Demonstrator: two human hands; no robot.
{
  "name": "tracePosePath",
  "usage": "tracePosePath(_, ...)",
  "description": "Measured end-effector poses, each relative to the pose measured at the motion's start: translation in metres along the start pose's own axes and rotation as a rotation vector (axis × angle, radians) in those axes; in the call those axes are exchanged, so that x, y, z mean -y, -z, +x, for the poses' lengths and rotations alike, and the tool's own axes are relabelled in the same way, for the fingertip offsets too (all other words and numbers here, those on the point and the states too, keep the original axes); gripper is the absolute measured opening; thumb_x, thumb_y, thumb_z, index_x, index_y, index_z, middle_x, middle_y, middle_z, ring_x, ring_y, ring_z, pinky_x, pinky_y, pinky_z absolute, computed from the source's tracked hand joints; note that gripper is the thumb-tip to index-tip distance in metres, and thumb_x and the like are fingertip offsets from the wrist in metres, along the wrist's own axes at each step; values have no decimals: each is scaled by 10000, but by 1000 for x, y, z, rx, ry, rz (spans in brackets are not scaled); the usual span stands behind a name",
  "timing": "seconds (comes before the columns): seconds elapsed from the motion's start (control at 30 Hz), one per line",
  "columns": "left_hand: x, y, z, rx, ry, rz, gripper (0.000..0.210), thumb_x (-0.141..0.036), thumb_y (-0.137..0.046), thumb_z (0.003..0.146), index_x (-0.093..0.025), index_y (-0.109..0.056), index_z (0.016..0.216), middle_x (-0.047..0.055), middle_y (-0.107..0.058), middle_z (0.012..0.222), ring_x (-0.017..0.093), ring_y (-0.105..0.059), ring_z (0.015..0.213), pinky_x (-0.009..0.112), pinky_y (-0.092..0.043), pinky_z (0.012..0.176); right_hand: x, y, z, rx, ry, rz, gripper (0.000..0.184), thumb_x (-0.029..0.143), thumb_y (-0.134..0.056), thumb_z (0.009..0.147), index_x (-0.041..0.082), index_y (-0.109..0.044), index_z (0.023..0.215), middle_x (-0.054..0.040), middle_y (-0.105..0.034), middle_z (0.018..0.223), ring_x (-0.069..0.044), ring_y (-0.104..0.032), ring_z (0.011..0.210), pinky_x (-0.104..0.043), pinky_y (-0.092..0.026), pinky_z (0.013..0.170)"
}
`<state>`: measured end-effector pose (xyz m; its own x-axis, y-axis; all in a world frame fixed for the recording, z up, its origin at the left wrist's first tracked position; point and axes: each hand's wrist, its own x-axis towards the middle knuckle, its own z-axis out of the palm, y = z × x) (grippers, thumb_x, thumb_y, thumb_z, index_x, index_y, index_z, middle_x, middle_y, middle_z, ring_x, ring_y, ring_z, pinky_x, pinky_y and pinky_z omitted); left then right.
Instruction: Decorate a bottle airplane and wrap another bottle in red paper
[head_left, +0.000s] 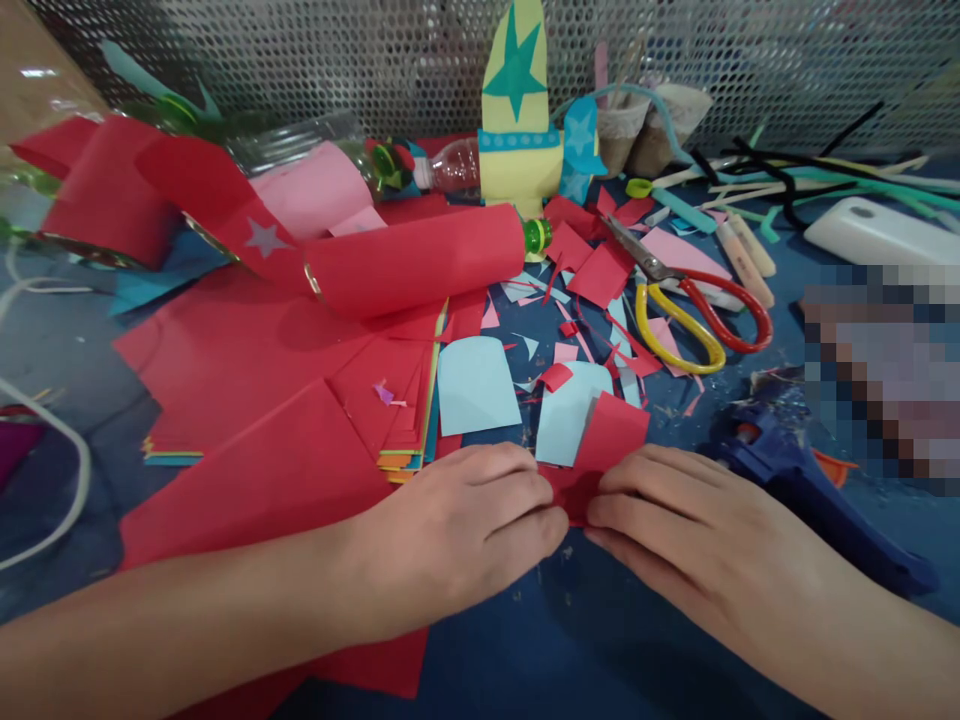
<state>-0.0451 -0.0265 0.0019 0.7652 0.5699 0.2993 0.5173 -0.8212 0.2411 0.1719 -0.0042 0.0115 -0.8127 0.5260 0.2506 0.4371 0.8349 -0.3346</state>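
Both my hands work on a small piece of red paper [616, 428] at the front of the blue table. My left hand [469, 530] has its fingers curled onto the paper's left end. On the right end, the fingers of my right hand [675, 520] press together, thumb below. Its lower edge looks folded, though my fingers partly hide it. Just behind lie two light blue paper pieces with rounded tops, one whole [477, 388] and one [559, 415] partly covered by the red paper. A stack of red sheets [255, 350] spreads under and beside my left forearm.
Red-and-yellow-handled scissors [679, 295] rest among paper scraps. A blue glue gun [810, 490] lies right of my right hand. A red-wrapped bottle [420, 260] lies across the stack; a yellow paper piece with a green star [517, 110] stands behind. A white cable [79, 460] curves at left.
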Motion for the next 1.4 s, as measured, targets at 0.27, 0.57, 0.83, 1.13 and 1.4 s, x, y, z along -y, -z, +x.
tracePosePath(0.27,0,-1,0,33,1,-39,256,-60,-395,943,-129,-631,869,13,-628,814,132,-529,786,250,-475,831,3,-3,-2,-31,41,-93,372,148,-329,970,177,-665,814,-29,-672,738,-159,-620,698,-315,-506,635)
tracePosePath(0.57,0,-2,-1,2,30,12,267,-107,-401,952,-128,-658,881,20,-604,755,167,-535,777,287,-489,751,5,1,3,-64,42,-169,451,123,-275,977,191,-667,764,-20,-680,707,-146,-618,627,-290,-467,541)
tracePosePath(0.83,2,-2,0,36,21,-30,212,-103,-438,940,-129,-640,883,16,-603,795,147,-522,778,264,-482,772,2,1,-5,-17,82,-180,412,105,-258,961,177,-655,876,-34,-694,794,-171,-634,717,-324,-506,622)
tracePosePath(1.13,-1,1,-3,-153,-57,98,160,-85,-496,908,-92,-656,907,30,-660,766,167,-587,793,282,-518,761,2,7,-3,-24,118,-168,428,80,-269,947,179,-667,823,-35,-700,762,-164,-644,682,-313,-535,601)
tracePosePath(1.4,1,3,1,-7,2,16,293,-84,-384,952,-133,-658,865,14,-653,770,160,-571,765,287,-509,744,4,2,-3,-10,76,-210,425,56,-260,935,169,-652,814,-39,-688,754,-166,-626,652,-302,-495,560)
